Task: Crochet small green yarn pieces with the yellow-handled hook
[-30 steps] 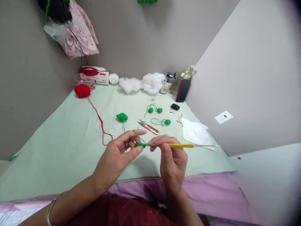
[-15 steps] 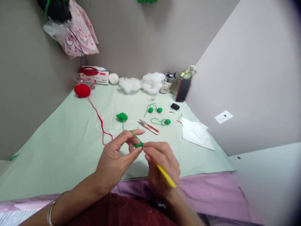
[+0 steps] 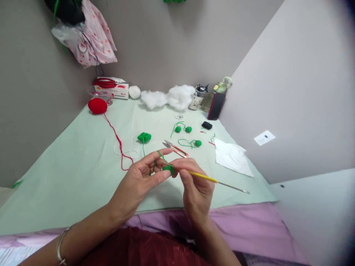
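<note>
The left hand [image 3: 142, 175] pinches, index finger [image 3: 149, 159] extended. The right hand [image 3: 195, 184], close beside it, grips with bent fingers [image 3: 190, 164].

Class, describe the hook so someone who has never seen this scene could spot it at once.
Start at the pale green table and find the right hand over its near part. That hand grips the hook, one end by the green piece in the left hand. Its yellow handle and the thin metal shaft pointing right set it apart from the orange snips beyond.
</note>
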Demonstrator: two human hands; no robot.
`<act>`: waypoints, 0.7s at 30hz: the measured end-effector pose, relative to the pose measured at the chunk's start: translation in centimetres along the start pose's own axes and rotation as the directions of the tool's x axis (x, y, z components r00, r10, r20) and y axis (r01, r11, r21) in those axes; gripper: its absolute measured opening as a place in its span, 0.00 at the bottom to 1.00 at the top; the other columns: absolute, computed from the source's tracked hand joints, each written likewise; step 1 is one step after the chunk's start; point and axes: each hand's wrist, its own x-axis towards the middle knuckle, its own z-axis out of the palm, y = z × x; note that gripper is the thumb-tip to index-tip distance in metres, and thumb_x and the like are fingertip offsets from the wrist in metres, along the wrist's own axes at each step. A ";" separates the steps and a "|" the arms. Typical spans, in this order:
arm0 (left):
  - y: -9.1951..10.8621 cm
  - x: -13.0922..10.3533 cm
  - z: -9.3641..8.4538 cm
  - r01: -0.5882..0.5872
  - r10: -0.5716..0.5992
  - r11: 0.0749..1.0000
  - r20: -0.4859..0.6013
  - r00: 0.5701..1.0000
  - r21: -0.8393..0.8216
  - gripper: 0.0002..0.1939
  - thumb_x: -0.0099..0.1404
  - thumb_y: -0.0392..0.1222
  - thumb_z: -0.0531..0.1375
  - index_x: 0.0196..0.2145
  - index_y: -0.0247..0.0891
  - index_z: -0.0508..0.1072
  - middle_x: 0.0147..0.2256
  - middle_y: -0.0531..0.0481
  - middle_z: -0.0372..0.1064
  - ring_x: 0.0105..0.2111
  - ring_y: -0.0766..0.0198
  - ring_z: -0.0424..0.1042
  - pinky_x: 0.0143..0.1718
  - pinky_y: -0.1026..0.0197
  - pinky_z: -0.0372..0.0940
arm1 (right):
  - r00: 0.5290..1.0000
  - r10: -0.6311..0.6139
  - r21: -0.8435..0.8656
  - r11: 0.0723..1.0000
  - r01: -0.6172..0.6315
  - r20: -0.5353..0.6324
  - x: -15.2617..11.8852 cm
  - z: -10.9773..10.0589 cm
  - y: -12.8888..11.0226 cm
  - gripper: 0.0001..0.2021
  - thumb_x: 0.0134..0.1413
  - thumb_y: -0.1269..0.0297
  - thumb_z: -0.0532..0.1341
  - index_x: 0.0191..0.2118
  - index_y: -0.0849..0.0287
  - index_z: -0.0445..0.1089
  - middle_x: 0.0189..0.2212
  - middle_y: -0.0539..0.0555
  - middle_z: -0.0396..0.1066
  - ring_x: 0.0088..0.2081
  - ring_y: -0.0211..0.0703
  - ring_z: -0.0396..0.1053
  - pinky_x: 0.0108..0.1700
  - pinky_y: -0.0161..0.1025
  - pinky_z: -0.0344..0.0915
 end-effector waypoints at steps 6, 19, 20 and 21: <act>0.0 0.7 0.0 0.167 -0.169 0.970 0.009 0.986 -0.174 0.22 0.61 0.45 0.74 0.54 0.45 0.83 0.30 0.56 0.68 0.26 0.71 0.54 0.39 0.64 0.63 | 0.949 -0.314 -0.366 0.880 0.304 0.032 -0.6 0.0 0.2 0.15 0.65 0.75 0.63 0.50 0.50 0.80 0.43 0.56 0.79 0.42 0.45 0.77 0.42 0.44 0.76; 0.2 0.4 -0.1 0.019 -0.019 0.999 -0.003 1.000 0.042 0.16 0.65 0.44 0.71 0.51 0.53 0.84 0.37 0.53 0.72 0.41 0.63 0.66 0.46 0.63 0.61 | 0.976 0.217 0.242 0.949 -0.204 -0.028 0.6 -0.3 0.7 0.08 0.69 0.63 0.63 0.39 0.53 0.81 0.33 0.50 0.77 0.30 0.35 0.71 0.35 0.36 0.70; 0.2 0.4 -0.2 0.010 -0.010 0.998 -0.002 1.000 0.055 0.16 0.65 0.44 0.71 0.51 0.53 0.84 0.37 0.53 0.71 0.42 0.63 0.65 0.46 0.63 0.61 | 0.970 0.243 0.289 0.930 -0.228 -0.015 0.7 -0.4 0.7 0.09 0.69 0.62 0.63 0.39 0.54 0.80 0.33 0.50 0.77 0.29 0.34 0.71 0.34 0.35 0.71; 0.2 0.4 -0.3 0.002 -0.002 0.998 -0.005 1.000 0.064 0.16 0.65 0.44 0.71 0.51 0.54 0.84 0.37 0.53 0.70 0.42 0.63 0.65 0.46 0.63 0.61 | 0.966 0.258 0.322 0.915 -0.243 -0.003 0.8 -0.5 0.7 0.10 0.70 0.62 0.62 0.38 0.55 0.80 0.33 0.51 0.78 0.29 0.35 0.72 0.33 0.35 0.71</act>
